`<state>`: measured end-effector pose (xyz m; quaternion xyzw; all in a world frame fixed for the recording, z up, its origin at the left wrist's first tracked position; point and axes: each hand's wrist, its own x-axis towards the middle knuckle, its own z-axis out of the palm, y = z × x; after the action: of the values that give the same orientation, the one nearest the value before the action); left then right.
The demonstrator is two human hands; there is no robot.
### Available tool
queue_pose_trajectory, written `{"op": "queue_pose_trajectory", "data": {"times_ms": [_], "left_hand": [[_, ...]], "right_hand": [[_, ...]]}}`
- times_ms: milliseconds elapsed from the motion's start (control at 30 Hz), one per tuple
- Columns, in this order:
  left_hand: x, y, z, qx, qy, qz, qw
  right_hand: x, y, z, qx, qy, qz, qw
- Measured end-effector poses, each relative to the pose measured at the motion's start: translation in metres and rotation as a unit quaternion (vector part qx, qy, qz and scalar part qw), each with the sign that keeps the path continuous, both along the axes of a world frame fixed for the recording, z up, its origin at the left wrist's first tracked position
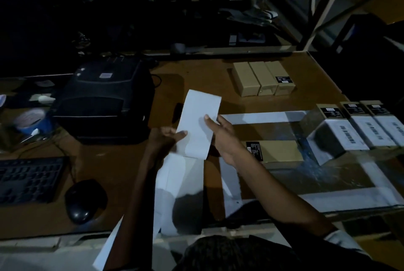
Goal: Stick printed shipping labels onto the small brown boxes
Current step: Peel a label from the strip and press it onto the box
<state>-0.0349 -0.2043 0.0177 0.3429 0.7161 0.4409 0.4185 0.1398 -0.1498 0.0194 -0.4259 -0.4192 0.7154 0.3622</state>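
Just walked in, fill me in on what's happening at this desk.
A person is holding a strip of white labels up over the desk: the left hand pinches its lower left edge and the right hand touches its right side with fingers fairly straight. Three brown boxes at the far right already carry white labels. Three boxes further back and one box lying by the right wrist have none. A dark label printer sits to the left.

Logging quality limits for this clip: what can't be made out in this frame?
- Label strip, head view: face blank or turned away; print unseen.
- Black stickers on the brown boxes: text too small.
- Rightmost labelled box: cut by the right edge.
- Shelves behind the table: too dark.
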Motion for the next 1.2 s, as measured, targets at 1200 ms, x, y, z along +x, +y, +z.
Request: {"op": "queue_pose_trajectory", "data": {"times_ms": [1200], "left_hand": [[-0.033, 0.048, 0.007, 0.149, 0.118, -0.038, 0.981]], "right_hand": [[-0.033, 0.022, 0.017, 0.033, -0.106, -0.01, 0.994]]}}
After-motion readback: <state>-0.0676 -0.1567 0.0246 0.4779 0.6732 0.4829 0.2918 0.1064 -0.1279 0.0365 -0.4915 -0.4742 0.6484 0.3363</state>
